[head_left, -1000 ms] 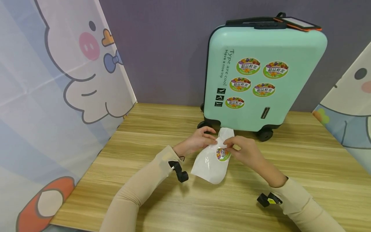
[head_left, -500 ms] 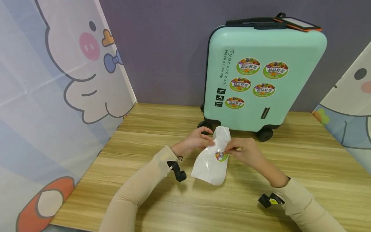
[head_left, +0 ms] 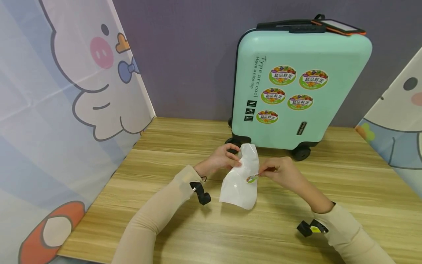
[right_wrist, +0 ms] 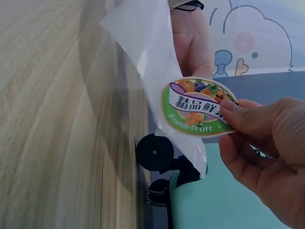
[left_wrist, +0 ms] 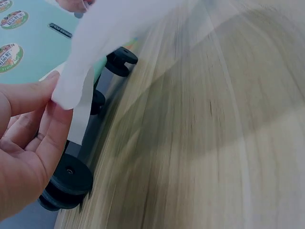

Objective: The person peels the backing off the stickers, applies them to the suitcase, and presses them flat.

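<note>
My left hand (head_left: 221,160) pinches a glossy white backing sheet (head_left: 242,190) by its left edge, holding it over the table in front of the suitcase. In the left wrist view the thumb and fingers (left_wrist: 35,138) nip the folded sheet. My right hand (head_left: 280,171) pinches an oval fruit sticker (right_wrist: 198,106) at one end between thumb and finger. Bright fruit and white lettering show on the sticker's green and purple face. In the head view the sticker tilts away from the sheet along its right edge.
A mint-green suitcase (head_left: 329,106) stands upright at the back of the wooden table (head_left: 184,227), on black wheels (head_left: 301,153). Several like oval stickers (head_left: 282,75) are on its front. A black tablet-like thing with an orange edge (head_left: 339,27) lies on top. Cartoon-printed cloths hang at both sides.
The right hand has drawn the sticker up from the sheet, and its face now looks narrow and tilted in the head view. The left hand and sheet have shifted slightly left.
</note>
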The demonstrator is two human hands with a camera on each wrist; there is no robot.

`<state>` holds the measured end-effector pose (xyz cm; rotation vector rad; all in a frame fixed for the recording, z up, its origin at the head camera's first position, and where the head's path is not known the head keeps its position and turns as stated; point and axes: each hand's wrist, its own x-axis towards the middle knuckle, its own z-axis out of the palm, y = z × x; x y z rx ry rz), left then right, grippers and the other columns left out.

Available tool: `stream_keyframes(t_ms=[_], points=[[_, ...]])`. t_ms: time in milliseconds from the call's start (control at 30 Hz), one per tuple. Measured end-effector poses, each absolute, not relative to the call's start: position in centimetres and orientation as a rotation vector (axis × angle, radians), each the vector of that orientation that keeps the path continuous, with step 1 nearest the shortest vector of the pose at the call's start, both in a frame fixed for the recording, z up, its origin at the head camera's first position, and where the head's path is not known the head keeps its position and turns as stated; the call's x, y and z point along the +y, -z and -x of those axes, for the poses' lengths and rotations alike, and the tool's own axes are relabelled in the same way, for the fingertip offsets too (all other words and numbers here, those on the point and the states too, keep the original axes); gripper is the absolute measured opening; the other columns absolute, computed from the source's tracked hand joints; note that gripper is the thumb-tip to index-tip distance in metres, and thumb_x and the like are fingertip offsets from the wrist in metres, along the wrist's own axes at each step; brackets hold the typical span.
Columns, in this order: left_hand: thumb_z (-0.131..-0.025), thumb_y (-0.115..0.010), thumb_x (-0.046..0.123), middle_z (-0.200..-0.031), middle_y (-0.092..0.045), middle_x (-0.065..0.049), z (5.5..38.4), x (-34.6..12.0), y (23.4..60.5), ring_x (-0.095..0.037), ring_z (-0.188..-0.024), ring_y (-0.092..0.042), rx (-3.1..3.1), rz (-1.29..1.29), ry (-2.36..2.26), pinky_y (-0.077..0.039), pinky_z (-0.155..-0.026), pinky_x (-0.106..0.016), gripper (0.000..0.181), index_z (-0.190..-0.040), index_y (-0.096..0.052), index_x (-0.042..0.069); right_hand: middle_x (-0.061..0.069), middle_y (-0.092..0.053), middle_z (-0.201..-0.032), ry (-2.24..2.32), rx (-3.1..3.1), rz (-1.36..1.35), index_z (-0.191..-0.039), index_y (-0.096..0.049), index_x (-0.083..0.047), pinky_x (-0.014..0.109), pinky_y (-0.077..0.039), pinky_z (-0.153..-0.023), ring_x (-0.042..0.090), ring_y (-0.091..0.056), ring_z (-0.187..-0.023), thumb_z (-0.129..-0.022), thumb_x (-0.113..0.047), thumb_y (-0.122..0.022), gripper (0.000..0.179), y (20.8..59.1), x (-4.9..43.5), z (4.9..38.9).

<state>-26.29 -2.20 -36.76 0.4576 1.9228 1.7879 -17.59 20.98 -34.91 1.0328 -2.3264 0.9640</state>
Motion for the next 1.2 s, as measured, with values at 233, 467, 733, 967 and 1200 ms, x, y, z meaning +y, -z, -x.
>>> stream_keyframes(t_ms=[233,467,733,967,1200], points=[[-0.084,-0.071,-0.013,-0.092,-0.074,-0.015,26.7,-2.2,36.9,-0.016,-0.074,-0.068,1.993,-0.477,-1.76,-0.056,-0.062,-0.027,0.052,-0.131,-0.052,-0.001,0.001,-0.073,-0.077,-1.005,-2.392,-0.976,-0.075,-0.075,-0.009,0.017,-0.052,-0.054,0.003,-0.064,-0.066,-0.068,0.017,-0.081,0.028,34.8,21.3,17.5],[-0.084,-0.071,-0.012,-0.09,-0.074,-0.013,26.7,-1.9,37.0,-0.014,-0.071,-0.067,2.043,-0.488,-1.68,-0.05,-0.056,-0.023,0.051,-0.131,-0.054,-0.001,0.005,-0.074,-0.079,-1.155,-2.462,-0.859,-0.078,-0.077,-0.008,0.02,-0.053,-0.053,0.007,-0.066,-0.066,-0.075,0.011,-0.079,0.02,34.4,21.4,17.2],[-0.085,-0.07,-0.013,-0.091,-0.073,-0.018,26.9,-1.6,37.4,-0.014,-0.074,-0.067,2.158,-0.621,-1.498,-0.05,-0.063,-0.022,0.049,-0.13,-0.055,-0.001,0.009,-0.074,-0.081,-1.242,-2.491,-0.68,-0.083,-0.078,-0.004,0.021,-0.052,-0.053,0.008,-0.065,-0.064,-0.078,0.005,-0.08,0.01,34.5,22.3,17.7],[-0.087,-0.066,-0.016,-0.098,-0.072,-0.018,27.4,-1.7,37.2,-0.025,-0.096,-0.07,2.191,-0.735,-1.362,-0.055,-0.082,-0.028,0.05,-0.134,-0.052,-0.003,0.012,-0.074,-0.083,-1.278,-2.499,-0.58,-0.087,-0.078,0.001,0.026,-0.054,-0.054,0.011,-0.065,-0.062,-0.082,0.002,-0.078,0.005,34.4,22.8,18.1],[-0.087,-0.061,-0.018,-0.103,-0.071,-0.021,27.7,-1.9,36.8,-0.026,-0.101,-0.069,2.198,-0.821,-1.237,-0.053,-0.083,-0.025,0.052,-0.136,-0.049,-0.005,0.01,-0.074,-0.08,-1.31,-2.504,-0.473,-0.087,-0.078,0.0,0.027,-0.054,-0.055,0.011,-0.065,-0.062,-0.085,-0.002,-0.078,0.003,34.2,23.1,18.3]])
